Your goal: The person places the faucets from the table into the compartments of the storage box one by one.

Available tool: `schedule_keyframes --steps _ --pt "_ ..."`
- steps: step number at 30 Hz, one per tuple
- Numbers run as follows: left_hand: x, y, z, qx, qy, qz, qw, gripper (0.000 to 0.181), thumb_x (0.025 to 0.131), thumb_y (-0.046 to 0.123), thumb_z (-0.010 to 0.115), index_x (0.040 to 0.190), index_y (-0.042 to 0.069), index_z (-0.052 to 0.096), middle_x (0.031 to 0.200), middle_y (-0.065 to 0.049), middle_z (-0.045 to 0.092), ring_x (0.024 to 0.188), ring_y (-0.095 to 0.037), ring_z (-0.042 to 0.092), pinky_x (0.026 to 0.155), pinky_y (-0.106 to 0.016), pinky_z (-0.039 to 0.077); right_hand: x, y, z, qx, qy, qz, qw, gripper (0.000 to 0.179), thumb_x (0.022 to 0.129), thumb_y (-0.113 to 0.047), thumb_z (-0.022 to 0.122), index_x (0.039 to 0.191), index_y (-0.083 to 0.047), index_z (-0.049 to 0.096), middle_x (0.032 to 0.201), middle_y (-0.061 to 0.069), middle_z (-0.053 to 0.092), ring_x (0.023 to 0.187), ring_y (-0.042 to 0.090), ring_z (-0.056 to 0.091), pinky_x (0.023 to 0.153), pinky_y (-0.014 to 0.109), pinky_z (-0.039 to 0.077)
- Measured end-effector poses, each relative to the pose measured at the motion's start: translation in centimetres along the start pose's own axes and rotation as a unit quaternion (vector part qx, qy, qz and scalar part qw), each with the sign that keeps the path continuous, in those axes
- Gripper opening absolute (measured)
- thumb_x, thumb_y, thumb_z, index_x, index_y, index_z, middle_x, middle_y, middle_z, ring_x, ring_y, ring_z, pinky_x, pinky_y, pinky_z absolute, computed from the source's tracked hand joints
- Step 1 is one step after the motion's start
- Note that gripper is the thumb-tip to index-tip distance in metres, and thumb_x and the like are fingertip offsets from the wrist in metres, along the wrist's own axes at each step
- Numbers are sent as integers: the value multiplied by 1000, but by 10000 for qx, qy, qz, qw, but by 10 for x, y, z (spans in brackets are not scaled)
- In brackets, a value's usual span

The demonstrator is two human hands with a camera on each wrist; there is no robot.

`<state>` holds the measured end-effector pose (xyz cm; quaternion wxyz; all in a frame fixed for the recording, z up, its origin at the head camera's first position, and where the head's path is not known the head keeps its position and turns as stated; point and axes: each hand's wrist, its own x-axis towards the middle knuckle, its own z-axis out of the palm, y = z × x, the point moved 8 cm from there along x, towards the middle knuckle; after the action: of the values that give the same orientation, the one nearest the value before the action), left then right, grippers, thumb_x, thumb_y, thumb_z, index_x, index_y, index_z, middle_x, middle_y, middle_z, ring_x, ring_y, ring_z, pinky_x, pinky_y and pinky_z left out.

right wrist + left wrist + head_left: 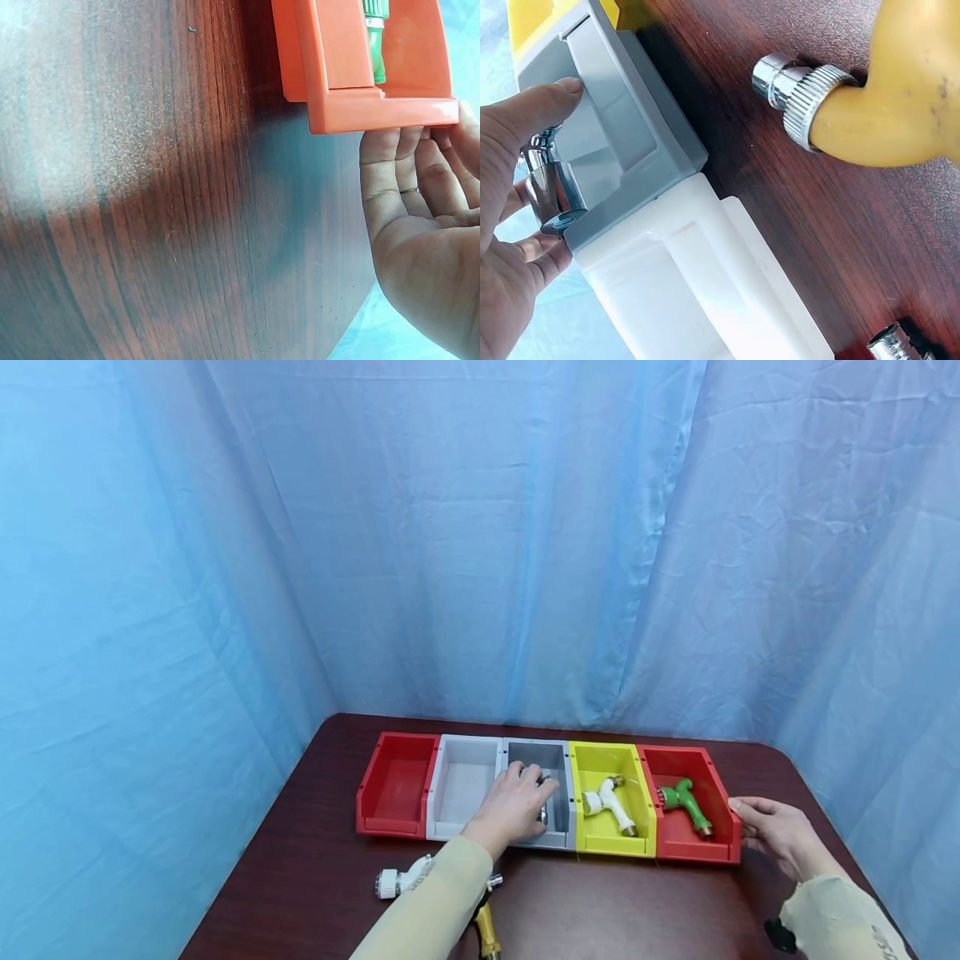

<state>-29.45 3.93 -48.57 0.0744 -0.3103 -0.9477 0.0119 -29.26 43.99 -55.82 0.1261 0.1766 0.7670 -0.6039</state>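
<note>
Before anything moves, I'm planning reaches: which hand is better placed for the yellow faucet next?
Probably the left hand: it is nearer the yellow faucet, though it first must release the chrome faucet. The right hand is farther, gripping the rightmost red bin.

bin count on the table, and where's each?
5, in one row in the head view, left to right: first red bin, white bin, grey bin under the left hand, yellow bin, last red bin at the right hand. None looks hidden.

Dark red-brown wood-grain counter (637,914) below the fingers (380,174); light blue curtain (480,543), loosely folded, hangs beyond them and both sides.
</note>
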Motion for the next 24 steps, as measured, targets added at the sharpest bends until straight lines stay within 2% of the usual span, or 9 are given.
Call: schedule_keyframes --steps 8,14,17,24 --pt "3 -1 2 34 45 -42 10000 64 83 50 83 137 29 59 127 -3 58 113 -28 54 94 -39 51 -1 1 0 66 8 20 10000 40 102 -35 64 126 -2 68 89 -7 74 79 12 69 73 32 61" --pt "4 -2 4 22 41 -54 10000 67 81 54 83 138 29 59 127 -3 57 114 -28 54 93 -39 51 -2 0 0 116 29 13 9999 36 102 -35 64 122 -6 71 88 -7 74 78 12 69 72 33 61" --pt "4 -2 5 32 24 -77 10000 68 80 56 83 138 29 59 126 -3 57 113 -28 54 93 -38 51 -2 0 1 107 22 21 9999 36 101 -36 65 122 -6 71 88 -7 74 79 12 69 73 33 61" --pt "4 -3 9 105 -65 -94 9999 59 84 57 78 133 27 65 125 -3 56 108 -24 56 94 -35 52 -2 1 0 54 18 12 10000 42 101 -37 65 127 -4 68 90 -8 74 80 11 69 74 33 61"
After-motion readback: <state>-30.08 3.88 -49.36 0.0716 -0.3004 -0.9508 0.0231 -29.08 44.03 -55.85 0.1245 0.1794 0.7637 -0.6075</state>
